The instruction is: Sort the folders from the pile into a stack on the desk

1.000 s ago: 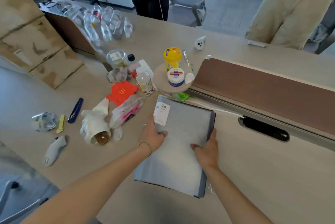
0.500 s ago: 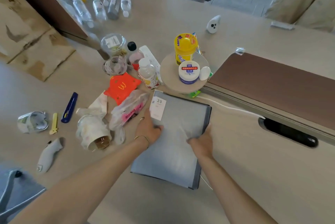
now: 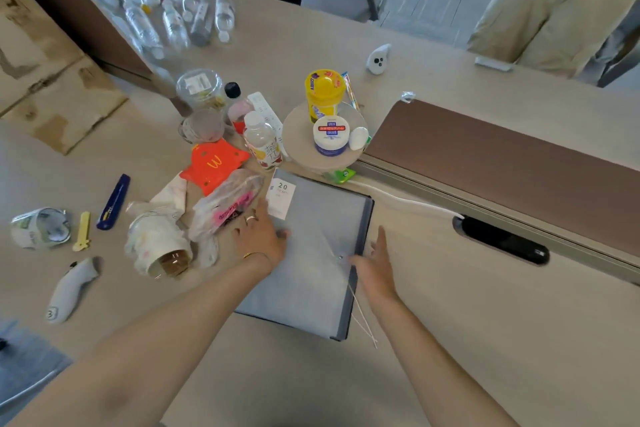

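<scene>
Your left hand (image 3: 261, 236) lies flat, fingers spread, on the grey folder stack's (image 3: 311, 253) left edge; your right hand (image 3: 375, 267), fingers loosely open, touches its right edge on the desk (image 3: 485, 340).

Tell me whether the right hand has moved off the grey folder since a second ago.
Yes. The right hand has slid right, off the grey folder top toward its spine edge, open, now partly over bare desk.

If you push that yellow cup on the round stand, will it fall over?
Probably. The yellow cup is tall and narrow, so it looks tippy. It stands near the edge of the small round stand, so a push might knock it off.
</scene>
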`<state>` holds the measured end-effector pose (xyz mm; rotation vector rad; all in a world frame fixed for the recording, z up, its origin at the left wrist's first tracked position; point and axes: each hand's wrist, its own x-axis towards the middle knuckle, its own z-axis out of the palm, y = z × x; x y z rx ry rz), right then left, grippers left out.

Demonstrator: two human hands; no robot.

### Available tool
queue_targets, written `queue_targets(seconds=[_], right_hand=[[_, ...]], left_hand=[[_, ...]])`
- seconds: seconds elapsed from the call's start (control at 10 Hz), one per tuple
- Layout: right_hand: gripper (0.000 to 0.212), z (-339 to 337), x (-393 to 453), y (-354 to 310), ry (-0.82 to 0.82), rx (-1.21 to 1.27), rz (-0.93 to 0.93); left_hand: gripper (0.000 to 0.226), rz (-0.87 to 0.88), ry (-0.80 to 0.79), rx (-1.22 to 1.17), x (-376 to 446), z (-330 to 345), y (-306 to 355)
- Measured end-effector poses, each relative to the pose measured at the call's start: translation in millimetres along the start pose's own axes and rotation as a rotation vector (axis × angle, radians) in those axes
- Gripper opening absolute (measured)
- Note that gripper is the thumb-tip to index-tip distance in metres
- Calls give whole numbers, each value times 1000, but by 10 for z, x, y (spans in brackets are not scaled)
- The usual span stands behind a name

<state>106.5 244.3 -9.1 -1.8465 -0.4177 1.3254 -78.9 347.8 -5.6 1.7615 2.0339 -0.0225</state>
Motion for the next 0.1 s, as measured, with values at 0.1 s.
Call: queue_targets(seconds=[0.1], right_hand=[[86, -143, -245, -220, -13, 89, -68]], left_hand=[[74, 69, 75, -92, -194, -65, 132]])
